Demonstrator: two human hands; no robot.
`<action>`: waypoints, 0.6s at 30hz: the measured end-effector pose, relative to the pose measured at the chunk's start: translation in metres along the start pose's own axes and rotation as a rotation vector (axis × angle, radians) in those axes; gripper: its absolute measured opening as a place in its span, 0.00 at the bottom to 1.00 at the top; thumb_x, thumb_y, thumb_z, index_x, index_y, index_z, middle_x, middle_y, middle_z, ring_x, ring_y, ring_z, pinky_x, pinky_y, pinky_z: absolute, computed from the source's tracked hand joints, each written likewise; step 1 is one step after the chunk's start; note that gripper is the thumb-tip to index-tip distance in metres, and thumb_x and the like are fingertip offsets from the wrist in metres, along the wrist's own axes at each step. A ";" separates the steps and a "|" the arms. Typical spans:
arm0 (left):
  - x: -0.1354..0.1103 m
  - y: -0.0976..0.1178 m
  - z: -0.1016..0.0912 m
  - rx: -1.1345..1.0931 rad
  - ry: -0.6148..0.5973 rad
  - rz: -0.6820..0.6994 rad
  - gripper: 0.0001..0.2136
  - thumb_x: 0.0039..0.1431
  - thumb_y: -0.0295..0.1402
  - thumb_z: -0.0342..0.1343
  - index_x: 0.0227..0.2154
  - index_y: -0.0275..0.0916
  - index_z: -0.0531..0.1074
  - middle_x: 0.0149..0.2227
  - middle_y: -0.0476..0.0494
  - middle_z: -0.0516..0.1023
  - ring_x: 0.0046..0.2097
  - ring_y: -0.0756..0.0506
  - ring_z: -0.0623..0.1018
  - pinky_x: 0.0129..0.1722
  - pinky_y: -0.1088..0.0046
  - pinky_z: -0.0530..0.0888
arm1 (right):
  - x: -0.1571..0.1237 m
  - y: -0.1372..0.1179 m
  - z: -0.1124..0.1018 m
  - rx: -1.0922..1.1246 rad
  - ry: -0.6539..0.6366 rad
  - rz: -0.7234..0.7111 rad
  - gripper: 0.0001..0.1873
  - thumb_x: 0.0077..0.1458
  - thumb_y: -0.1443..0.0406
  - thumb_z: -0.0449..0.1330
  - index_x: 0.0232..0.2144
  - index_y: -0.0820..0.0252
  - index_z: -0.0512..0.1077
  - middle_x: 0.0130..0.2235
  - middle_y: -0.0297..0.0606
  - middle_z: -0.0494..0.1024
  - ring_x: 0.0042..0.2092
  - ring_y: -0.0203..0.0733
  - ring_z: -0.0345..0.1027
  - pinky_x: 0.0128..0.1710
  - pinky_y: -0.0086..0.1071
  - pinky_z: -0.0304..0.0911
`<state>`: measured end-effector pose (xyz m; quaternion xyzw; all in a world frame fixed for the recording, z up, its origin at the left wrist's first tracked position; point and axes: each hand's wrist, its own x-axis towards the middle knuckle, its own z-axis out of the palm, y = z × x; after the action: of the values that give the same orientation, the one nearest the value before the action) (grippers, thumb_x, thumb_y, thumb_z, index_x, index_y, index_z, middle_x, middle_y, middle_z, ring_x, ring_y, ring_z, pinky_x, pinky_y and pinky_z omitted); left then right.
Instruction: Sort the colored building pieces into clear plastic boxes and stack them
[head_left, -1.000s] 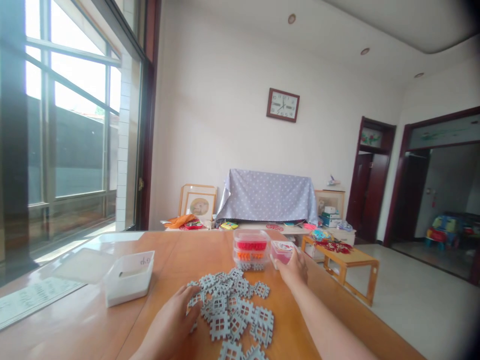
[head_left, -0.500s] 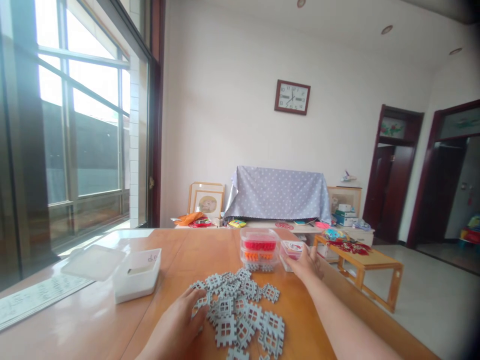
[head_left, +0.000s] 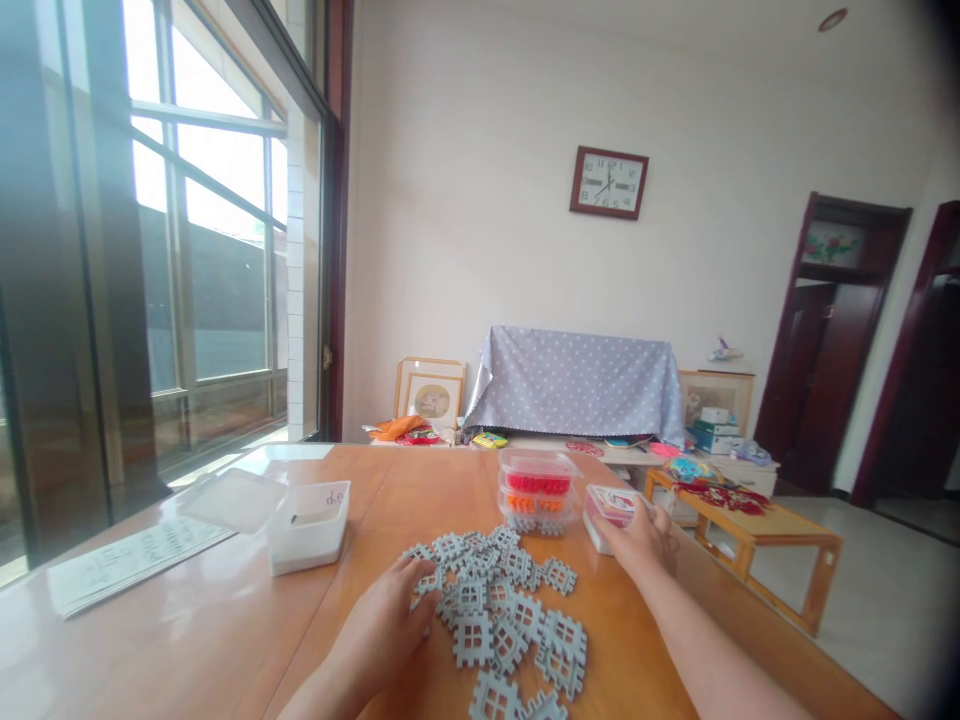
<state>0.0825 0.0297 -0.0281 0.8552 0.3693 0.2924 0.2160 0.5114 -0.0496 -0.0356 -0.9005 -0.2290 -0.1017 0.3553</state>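
A heap of grey plastic interlocking window-shaped building pieces lies spread on the wooden table in front of me. My left hand is at the heap's left edge, thumb and fingers apart beside a piece; whether it touches one I cannot tell. At the right side of the table, my right hand grips a small plastic box with reddish contents and a picture on top. Left of that box stands a stack of clear plastic containers holding red, orange and grey pieces.
On the left of the table are a white open box, its translucent lid and written sheets. A low wooden bench stands beyond the right edge. Behind is a cabinet with a cloth-covered object.
The view has swung slightly left, so everything appears shifted rightward. My right hand keeps its hold on the small box, and my left hand stays by the heap.
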 end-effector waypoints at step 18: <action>-0.013 0.016 -0.007 -0.144 0.057 0.062 0.19 0.60 0.45 0.54 0.52 0.44 0.72 0.49 0.40 0.79 0.50 0.39 0.77 0.46 0.67 0.72 | -0.120 0.012 -0.112 0.228 0.030 -0.289 0.54 0.44 0.43 0.61 0.70 0.45 0.48 0.64 0.44 0.63 0.64 0.61 0.57 0.60 0.49 0.60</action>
<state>0.0786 0.0108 -0.0175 0.8398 0.3266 0.3491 0.2573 0.4102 -0.1751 -0.0025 -0.8106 -0.3606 -0.1387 0.4401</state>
